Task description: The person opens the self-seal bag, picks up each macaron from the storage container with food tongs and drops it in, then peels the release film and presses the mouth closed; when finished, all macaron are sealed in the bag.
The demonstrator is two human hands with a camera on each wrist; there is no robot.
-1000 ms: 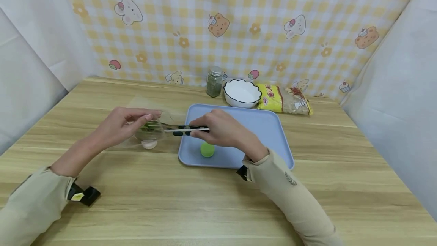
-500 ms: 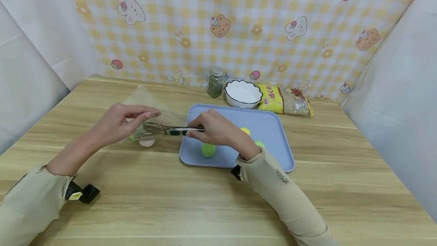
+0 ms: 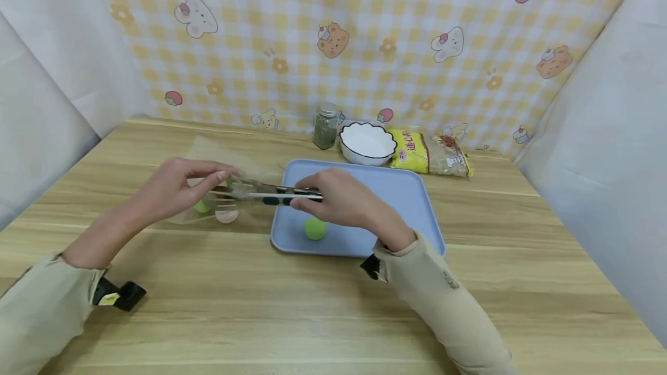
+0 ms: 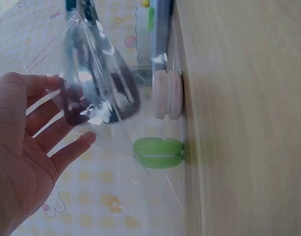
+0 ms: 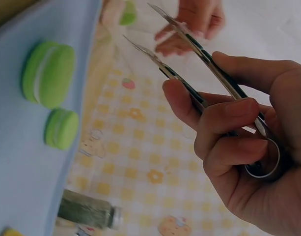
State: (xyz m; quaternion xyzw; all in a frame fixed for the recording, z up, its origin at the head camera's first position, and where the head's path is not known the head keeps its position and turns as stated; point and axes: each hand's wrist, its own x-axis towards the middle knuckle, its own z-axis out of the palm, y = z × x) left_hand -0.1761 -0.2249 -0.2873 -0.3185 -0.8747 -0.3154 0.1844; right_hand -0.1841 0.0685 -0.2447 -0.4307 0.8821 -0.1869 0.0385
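Observation:
My left hand (image 3: pixel 190 184) pinches the mouth of a clear plastic bag (image 3: pixel 200 152) left of the tray. My right hand (image 3: pixel 341 198) grips metal tongs (image 3: pixel 272 199) with dark handle pads. The tongs' arms stand spread, their flat ends inside the bag with nothing between them, as the left wrist view shows. Low in that view, a pink macaron (image 4: pixel 167 94) stands on edge beside a green macaron (image 4: pixel 158 152), both behind the plastic. On the blue tray (image 3: pixel 403 213) sits a bright green macaron (image 3: pixel 315 228), under my right hand's side.
Along the back stand a jar of dried herbs (image 3: pixel 325 126), a white scalloped bowl (image 3: pixel 367 143) and a yellow pasta packet (image 3: pixel 431 153). The right wrist view shows another green macaron (image 5: pixel 62 129) on the tray. A checked curtain (image 3: pixel 385 74) hangs behind the table.
The tongs held a green macaron inside the bag a second ago; it now lies in the bag, left of the pink one. The tongs have spread and lifted slightly.

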